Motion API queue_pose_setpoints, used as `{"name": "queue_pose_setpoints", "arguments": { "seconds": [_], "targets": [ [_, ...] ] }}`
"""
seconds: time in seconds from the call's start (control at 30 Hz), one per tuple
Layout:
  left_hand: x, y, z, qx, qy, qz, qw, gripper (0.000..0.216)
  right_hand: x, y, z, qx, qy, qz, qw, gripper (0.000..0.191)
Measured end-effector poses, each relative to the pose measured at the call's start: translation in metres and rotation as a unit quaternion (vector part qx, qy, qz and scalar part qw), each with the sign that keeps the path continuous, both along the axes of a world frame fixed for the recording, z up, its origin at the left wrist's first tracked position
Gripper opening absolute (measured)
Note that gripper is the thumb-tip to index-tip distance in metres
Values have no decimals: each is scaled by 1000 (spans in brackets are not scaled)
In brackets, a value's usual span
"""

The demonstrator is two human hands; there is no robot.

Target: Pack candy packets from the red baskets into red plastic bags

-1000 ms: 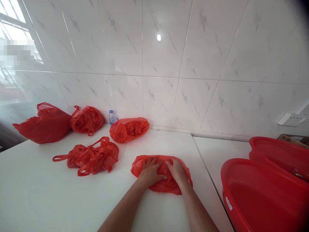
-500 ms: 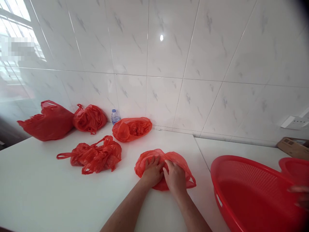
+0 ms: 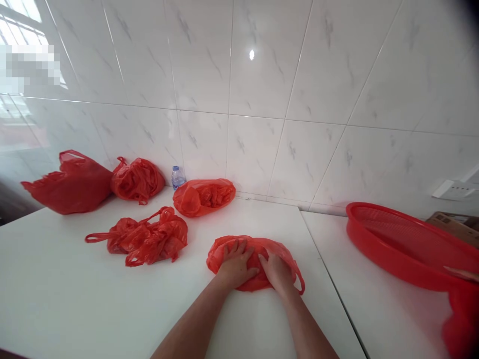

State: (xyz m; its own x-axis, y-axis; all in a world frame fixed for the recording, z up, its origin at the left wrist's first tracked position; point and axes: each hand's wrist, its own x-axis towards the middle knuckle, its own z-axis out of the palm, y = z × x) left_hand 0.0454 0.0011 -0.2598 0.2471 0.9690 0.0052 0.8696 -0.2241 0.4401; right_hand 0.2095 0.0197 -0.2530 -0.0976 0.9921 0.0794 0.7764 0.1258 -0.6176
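A thin red plastic bag [image 3: 239,241] lies bunched on the white tabletop, a loop handle hanging at its right end. My left hand [image 3: 236,267] rests flat on it with fingers spread, pressing the film down. My right hand [image 3: 280,271] is curled into the bag's right part, its thumb pointing left and the other fingertips hidden in the folds. What the bag contains, if anything, cannot be made out.
A second crumpled red bag [image 3: 149,237] lies to the left. Along the wall stand a bulky red bag [image 3: 82,187], a rounded one [image 3: 137,180], a water bottle [image 3: 177,177] and an oval one [image 3: 205,197]. At right, another person's hand [image 3: 462,273] touches a red basket [image 3: 396,257] near a cardboard box [image 3: 449,223].
The bag is flatter under my hands, and my right hand has sunk deeper into its folds. The large red basket has been lifted and tilted away toward the back right.
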Motion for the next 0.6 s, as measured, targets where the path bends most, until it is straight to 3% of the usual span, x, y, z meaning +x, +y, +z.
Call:
{"name": "queue_pose_setpoints", "arguments": {
  "seconds": [0.23, 0.33, 0.47, 0.6],
  "targets": [
    [2, -2, 3, 13, 8, 8, 1000, 64, -8, -4, 5, 15, -59, -22, 998, 26],
    [2, -2, 2, 15, 5, 9, 1000, 65, -16, -12, 15, 76, -86, -35, 993, 25],
    [1, -2, 2, 16, -1, 3, 1000, 67, -18, -20, 21, 162, -13, -30, 986, 33],
    [0, -7, 5, 11, -19, -36, 999, 70, -7, -15, 16, 137, 91, -44, 985, 48]
  ]
}}
